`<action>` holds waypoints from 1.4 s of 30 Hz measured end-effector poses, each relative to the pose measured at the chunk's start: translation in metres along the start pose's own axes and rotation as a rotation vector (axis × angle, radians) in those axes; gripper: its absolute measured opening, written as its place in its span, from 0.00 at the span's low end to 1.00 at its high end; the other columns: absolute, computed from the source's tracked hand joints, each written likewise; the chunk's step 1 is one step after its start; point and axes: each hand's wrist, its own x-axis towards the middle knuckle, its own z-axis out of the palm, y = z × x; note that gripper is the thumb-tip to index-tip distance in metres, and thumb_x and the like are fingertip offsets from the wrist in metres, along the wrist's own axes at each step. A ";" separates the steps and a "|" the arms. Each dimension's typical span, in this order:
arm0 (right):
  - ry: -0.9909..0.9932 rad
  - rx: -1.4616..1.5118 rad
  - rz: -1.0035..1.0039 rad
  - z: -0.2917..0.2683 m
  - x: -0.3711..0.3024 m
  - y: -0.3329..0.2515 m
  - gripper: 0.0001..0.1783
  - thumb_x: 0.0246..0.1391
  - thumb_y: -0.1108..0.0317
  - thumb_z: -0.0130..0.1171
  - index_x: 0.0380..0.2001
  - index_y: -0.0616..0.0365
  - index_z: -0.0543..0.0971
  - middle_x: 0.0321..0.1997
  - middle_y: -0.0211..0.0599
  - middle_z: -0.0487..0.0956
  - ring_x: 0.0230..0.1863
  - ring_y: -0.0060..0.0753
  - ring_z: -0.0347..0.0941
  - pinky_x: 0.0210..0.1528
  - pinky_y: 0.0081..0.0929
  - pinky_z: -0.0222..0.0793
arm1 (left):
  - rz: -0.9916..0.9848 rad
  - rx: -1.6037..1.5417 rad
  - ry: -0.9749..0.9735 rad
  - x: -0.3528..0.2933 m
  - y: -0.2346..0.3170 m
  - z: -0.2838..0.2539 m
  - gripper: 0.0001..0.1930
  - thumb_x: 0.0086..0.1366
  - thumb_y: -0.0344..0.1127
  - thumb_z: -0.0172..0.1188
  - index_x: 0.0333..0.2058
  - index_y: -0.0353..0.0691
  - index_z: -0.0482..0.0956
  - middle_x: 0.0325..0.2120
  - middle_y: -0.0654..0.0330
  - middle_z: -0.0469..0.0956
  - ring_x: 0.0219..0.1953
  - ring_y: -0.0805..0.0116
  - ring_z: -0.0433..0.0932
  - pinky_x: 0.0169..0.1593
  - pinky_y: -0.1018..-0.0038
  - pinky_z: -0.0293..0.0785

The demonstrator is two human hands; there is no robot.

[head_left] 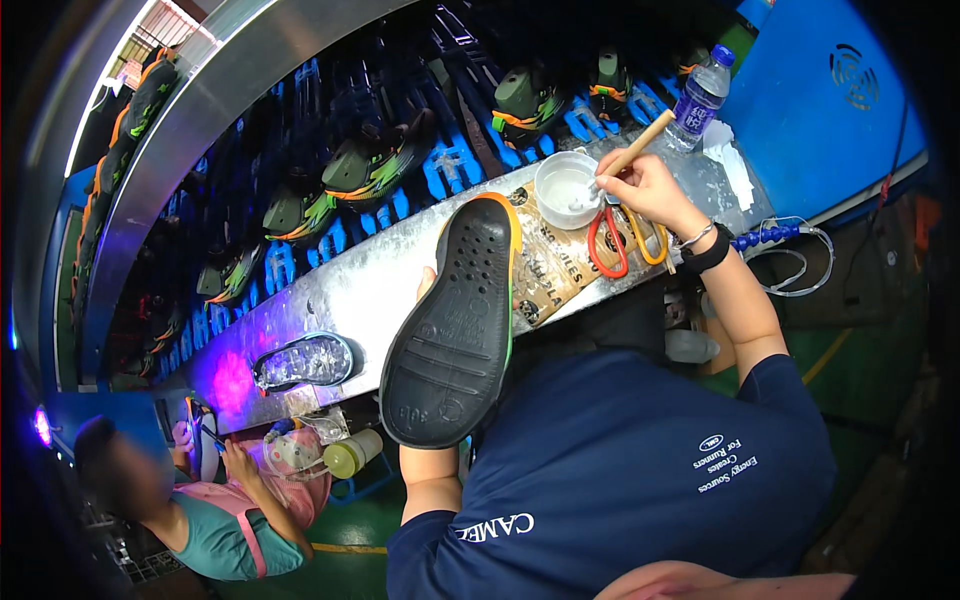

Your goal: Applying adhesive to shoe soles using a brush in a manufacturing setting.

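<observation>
The left hand point(427, 283) grips the black sole point(452, 325) over the near edge of the tabletop point(362, 292); the right hand point(650, 190) grasps the brush point(642, 141) at the bowl point(550, 205). Load its tip sparingly — wiping surplus on the rim — and keep the sole steady.

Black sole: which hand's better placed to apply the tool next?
Right, probably: the right hand grips the wooden-handled tool at the bowl, while the left hand, mostly hidden behind the black sole, appears to support it.
</observation>
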 end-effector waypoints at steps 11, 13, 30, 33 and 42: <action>-0.022 0.068 -0.001 0.002 -0.001 -0.007 0.06 0.47 0.71 0.54 0.30 0.62 0.72 0.25 0.26 0.71 0.27 0.13 0.65 0.29 0.12 0.62 | -0.020 0.121 0.108 0.008 -0.002 0.015 0.29 0.61 0.52 0.42 0.50 0.33 0.60 0.37 0.39 0.69 0.32 0.54 0.75 0.31 0.67 0.77; -0.024 0.110 -0.009 0.002 -0.001 -0.011 0.07 0.48 0.71 0.54 0.30 0.63 0.73 0.25 0.27 0.72 0.27 0.13 0.66 0.29 0.12 0.62 | -0.021 0.161 0.124 0.010 -0.003 0.020 0.28 0.61 0.52 0.42 0.50 0.33 0.60 0.37 0.40 0.69 0.32 0.55 0.75 0.31 0.67 0.77; 0.065 -0.143 -0.415 0.029 -0.017 -0.051 0.05 0.42 0.78 0.54 0.26 0.65 0.75 0.29 0.36 0.75 0.27 0.24 0.71 0.27 0.18 0.65 | -0.037 0.297 0.206 0.012 -0.008 0.039 0.25 0.61 0.50 0.44 0.48 0.34 0.63 0.35 0.47 0.71 0.31 0.62 0.75 0.32 0.72 0.75; 0.078 -0.116 -0.527 0.032 -0.013 -0.054 0.05 0.41 0.79 0.54 0.26 0.65 0.75 0.29 0.37 0.75 0.26 0.24 0.70 0.26 0.18 0.65 | -0.041 0.311 0.217 0.012 -0.009 0.041 0.25 0.61 0.50 0.44 0.47 0.34 0.64 0.35 0.48 0.72 0.31 0.64 0.75 0.32 0.73 0.75; 0.107 -0.099 -0.602 0.035 -0.006 -0.057 0.05 0.41 0.80 0.53 0.27 0.65 0.74 0.27 0.37 0.74 0.25 0.24 0.69 0.26 0.19 0.64 | -0.033 0.372 0.248 0.009 -0.007 0.048 0.23 0.61 0.49 0.45 0.46 0.34 0.65 0.34 0.52 0.73 0.31 0.68 0.75 0.33 0.75 0.74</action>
